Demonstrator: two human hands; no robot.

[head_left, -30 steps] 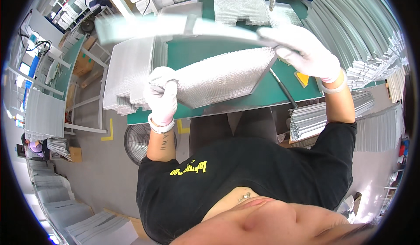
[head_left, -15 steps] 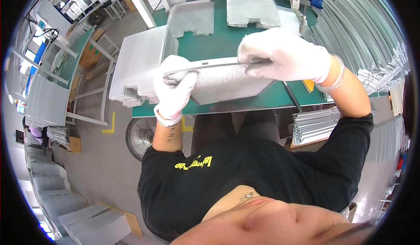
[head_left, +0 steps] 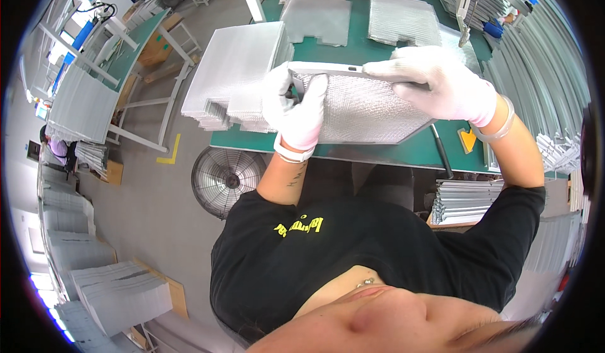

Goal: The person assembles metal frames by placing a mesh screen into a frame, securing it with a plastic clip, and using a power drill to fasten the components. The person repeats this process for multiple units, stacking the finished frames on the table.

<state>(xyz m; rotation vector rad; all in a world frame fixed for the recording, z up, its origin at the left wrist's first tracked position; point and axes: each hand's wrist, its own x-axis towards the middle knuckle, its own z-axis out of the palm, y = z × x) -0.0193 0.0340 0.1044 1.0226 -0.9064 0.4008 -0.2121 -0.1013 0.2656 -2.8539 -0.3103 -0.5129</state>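
A silvery mesh filter panel with a pale metal frame strip along its far edge is held tilted above the green workbench. My left hand, in a white glove, is closed round the panel's left corner, its thumb on the mesh side. At the far edge, my gloved right hand grips toward the right end, fingers along the frame strip and thumb underneath. A small dark slot shows in the strip beside those fingertips. The panel's right far corner is hidden behind my right hand.
Stacked mesh sheets stand left of my hands; another stack lies farther back. A black-handled tool and a yellow scraper-like piece lie right. Metal strips crowd the right side. A floor fan stands below the bench.
The view has shifted, so bench and stacks appear farther right. My right fingers have straightened along the frame strip, and the panel's mesh face shows more fully. Both hands keep hold.
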